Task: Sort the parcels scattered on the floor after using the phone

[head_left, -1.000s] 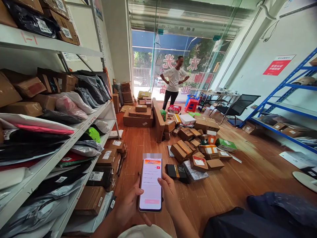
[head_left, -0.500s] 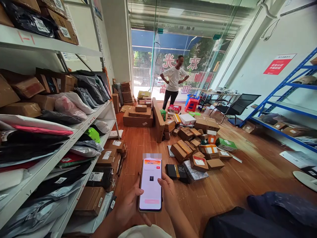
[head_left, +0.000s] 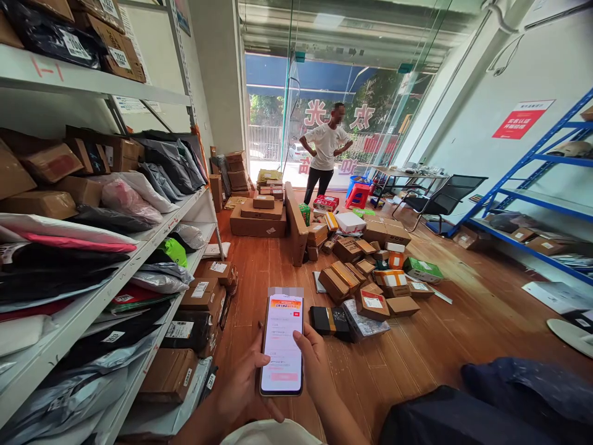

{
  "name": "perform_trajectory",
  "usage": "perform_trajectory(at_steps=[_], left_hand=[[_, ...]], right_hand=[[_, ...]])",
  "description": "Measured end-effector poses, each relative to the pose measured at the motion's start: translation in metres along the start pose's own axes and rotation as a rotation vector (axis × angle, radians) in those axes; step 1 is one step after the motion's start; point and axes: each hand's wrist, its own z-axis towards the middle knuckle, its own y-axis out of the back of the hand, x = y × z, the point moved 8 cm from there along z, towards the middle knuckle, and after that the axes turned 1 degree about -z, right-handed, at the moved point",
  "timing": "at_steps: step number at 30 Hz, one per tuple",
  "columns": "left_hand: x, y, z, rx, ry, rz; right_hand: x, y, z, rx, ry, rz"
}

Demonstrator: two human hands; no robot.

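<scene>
Above the floor (head_left: 257, 262), the phone (head_left: 282, 349) is gripped by the left hand (head_left: 241, 378) and right hand (head_left: 317, 364). A drop could be caused by a slackened grip

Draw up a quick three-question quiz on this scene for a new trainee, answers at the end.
1. True or false: the left hand and the right hand are both on the phone.

2. Pick one. What colour is the frame of the rack along the right-hand wall?
A) yellow
B) blue
C) green

3. Compare: which is nearer the phone, the black box with a gold band or the red stool?

Key: 1. True. 2. B. 3. The black box with a gold band.
</scene>
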Motion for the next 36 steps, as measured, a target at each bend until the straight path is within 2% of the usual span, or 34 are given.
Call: perform_trajectory(at_steps=[5, 18, 22, 25, 28, 30, 33, 36], left_hand=[[0.000, -0.002, 0.001, 0.026, 0.012, -0.028], [-0.001, -0.003, -0.002, 0.042, -0.009, -0.067], [0.007, 0.005, 0.000, 0.050, 0.016, -0.144], [0.013, 0.018, 0.005, 0.013, -0.012, -0.237], [0.021, 0.029, 0.011, -0.015, -0.007, -0.306], [0.023, 0.027, 0.013, 0.013, 0.007, -0.360], [0.020, 0.018, 0.012, 0.072, 0.009, -0.420], [0.018, 0.016, 0.010, 0.068, 0.020, -0.394]], right_hand=[[-0.001, 0.002, -0.005, -0.081, -0.103, 0.113], [-0.002, 0.000, -0.006, -0.045, -0.084, 0.130], [-0.008, 0.002, -0.005, -0.038, -0.064, 0.097], [-0.013, 0.002, -0.003, -0.034, -0.035, 0.056], [-0.023, 0.002, 0.000, -0.020, -0.055, 0.138], [-0.029, 0.002, 0.001, 0.031, -0.063, 0.191], [-0.028, 0.006, 0.002, 0.056, -0.005, 0.136], [-0.022, 0.004, 0.000, 0.098, 0.024, 0.089]])
